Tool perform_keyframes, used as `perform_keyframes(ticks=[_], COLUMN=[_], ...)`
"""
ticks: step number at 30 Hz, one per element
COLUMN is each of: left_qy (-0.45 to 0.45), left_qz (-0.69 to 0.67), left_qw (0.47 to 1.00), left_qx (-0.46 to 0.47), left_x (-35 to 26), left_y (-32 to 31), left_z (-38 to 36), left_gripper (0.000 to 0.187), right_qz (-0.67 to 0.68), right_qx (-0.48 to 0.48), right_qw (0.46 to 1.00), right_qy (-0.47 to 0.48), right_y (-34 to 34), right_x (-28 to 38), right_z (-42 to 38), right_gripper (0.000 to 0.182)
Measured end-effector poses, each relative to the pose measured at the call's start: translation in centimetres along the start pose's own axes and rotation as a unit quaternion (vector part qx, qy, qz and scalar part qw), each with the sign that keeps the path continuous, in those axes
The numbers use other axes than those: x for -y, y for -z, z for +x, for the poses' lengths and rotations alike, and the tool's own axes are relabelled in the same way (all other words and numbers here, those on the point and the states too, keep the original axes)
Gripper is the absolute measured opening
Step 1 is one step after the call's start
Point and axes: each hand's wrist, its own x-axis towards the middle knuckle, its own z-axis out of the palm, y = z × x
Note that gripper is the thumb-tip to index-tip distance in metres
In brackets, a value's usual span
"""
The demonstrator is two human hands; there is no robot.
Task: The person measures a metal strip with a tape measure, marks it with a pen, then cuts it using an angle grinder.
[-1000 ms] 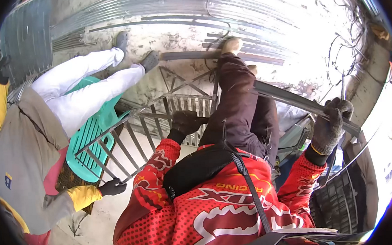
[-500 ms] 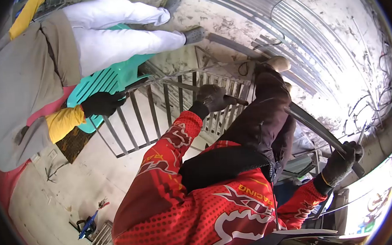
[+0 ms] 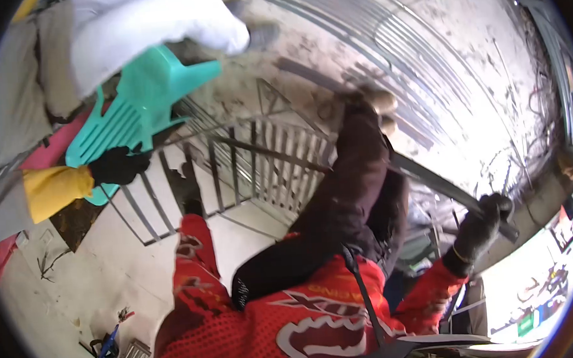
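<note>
My right hand [image 3: 480, 229], in a dark grey glove, is wrapped round the end of a long flat metal bar [image 3: 438, 184]. The bar slants from the metal grille past my leg [image 3: 363, 151] to the lower right. My left hand [image 3: 184, 185], in a dark glove, is blurred over the bars of the grille [image 3: 214, 177], its fingers seemingly spread. At the grille's left end, another person's black-gloved hand [image 3: 121, 165] is close to its top rail.
A green plastic chair [image 3: 147, 99] lies tipped beside the other person, whose light trousers [image 3: 152, 26] show above. Long metal tubes [image 3: 416, 46] lie along the floor at the top right. A blue-handled tool [image 3: 108, 347] is on the floor at lower left.
My left hand has let go of the bar and moved left over the grille. My right hand keeps its hold. The view has shifted, and the other person's legs have moved.
</note>
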Motion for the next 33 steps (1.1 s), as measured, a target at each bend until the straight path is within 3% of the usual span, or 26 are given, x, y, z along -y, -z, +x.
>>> perform_keyframes(ticks=[2, 4, 6, 7, 8, 10, 11, 13, 14, 15, 16, 18, 19, 20, 22, 23, 27, 29, 33], left_qy=[-0.035, -0.092, -0.002, 0.116, 0.061, 0.066, 0.018, -0.03, -0.083, -0.043, 0.065, 0.046, 0.125, 0.132, 0.081, 0.054, -0.082, -0.181, -0.381], left_qz=[0.045, 0.136, 0.021, 0.02, 0.03, 0.044, 0.039, 0.058, 0.13, 0.129, 0.036, 0.005, -0.07, -0.088, -0.083, -0.074, -0.066, -0.063, -0.076], left_qw=[0.997, 0.979, 0.998, 0.987, 0.992, 0.992, 0.994, 0.994, 0.982, 0.984, 0.986, 0.98, 0.962, 0.957, 0.961, 0.963, 0.962, 0.952, 0.894], left_qx=[0.048, 0.119, 0.052, 0.108, 0.11, 0.096, 0.099, 0.091, 0.107, 0.114, 0.147, 0.193, 0.23, 0.244, 0.251, 0.253, 0.252, 0.239, 0.222], left_x=[0.7, 0.6, -0.6, -1.7, -0.6, -0.4, 1.7, 4.9, 8.0, 7.5, 7.1, 8.6, 7.1, 6.9, 7.2, 7.3, 3.5, -0.3, -13.0], left_y=[0.0, -1.6, -3.0, -2.4, -2.8, -2.9, -3.6, -5.2, -6.6, -6.5, -6.4, -6.2, -4.9, -4.6, -4.5, -4.6, -4.5, -3.1, 3.4], left_z=[1.0, -0.3, -0.8, 0.2, 1.0, 1.5, 2.5, 3.9, 5.3, 4.8, 5.0, 4.9, 3.1, 2.3, 3.0, 3.7, 6.5, 7.4, 5.8], left_gripper=[0.053, 0.056, 0.065, 0.063, 0.067, 0.066, 0.064, 0.06, 0.056, 0.048, 0.042, 0.031, 0.031, 0.032, 0.032, 0.032, 0.033, 0.033, 0.033], right_qz=[0.105, 0.03, 0.085, 0.108, 0.144, 0.129, 0.141, 0.152, 0.152, 0.17, 0.182, 0.203, 0.209, 0.194, 0.21, 0.194, 0.13, -0.142, 0.0], right_qx=[0.078, 0.041, 0.05, 0.064, -0.02, 0.039, 0.063, 0.03, 0.028, 0.033, 0.006, -0.014, -0.018, -0.046, -0.065, -0.136, -0.173, -0.227, -0.285], right_qw=[0.991, 0.998, 0.995, 0.992, 0.989, 0.991, 0.988, 0.988, 0.988, 0.985, 0.983, 0.978, 0.976, 0.977, 0.964, 0.961, 0.959, 0.935, 0.94], right_qy=[-0.016, 0.022, 0.003, 0.005, -0.024, 0.006, 0.008, 0.012, 0.023, 0.028, 0.028, 0.041, 0.056, 0.069, 0.149, 0.142, 0.184, 0.232, 0.187], right_y=[-0.5, 0.5, 0.0, -0.6, -1.7, -0.8, -0.6, -0.8, -0.3, -0.3, -0.7, -0.4, -0.3, -0.9, 0.1, 0.3, 3.3, 5.7, 5.0], right_x=[-0.1, -2.6, -3.3, -3.4, -3.6, -4.7, -5.0, -5.7, -6.3, -6.6, -6.6, -7.8, -8.7, -9.1, -10.5, -10.5, -10.8, -12.2, -12.1], right_z=[0.6, 1.0, 1.2, 1.3, 1.0, 1.3, 1.3, 1.2, 1.1, 1.0, 0.6, 0.4, 0.3, -0.3, -0.2, -0.8, -2.6, -4.5, -9.2], right_gripper=[0.021, 0.02, 0.02, 0.021, 0.024, 0.025, 0.026, 0.027, 0.027, 0.028, 0.029, 0.03, 0.029, 0.028, 0.027, 0.027, 0.022, 0.014, 0.021])
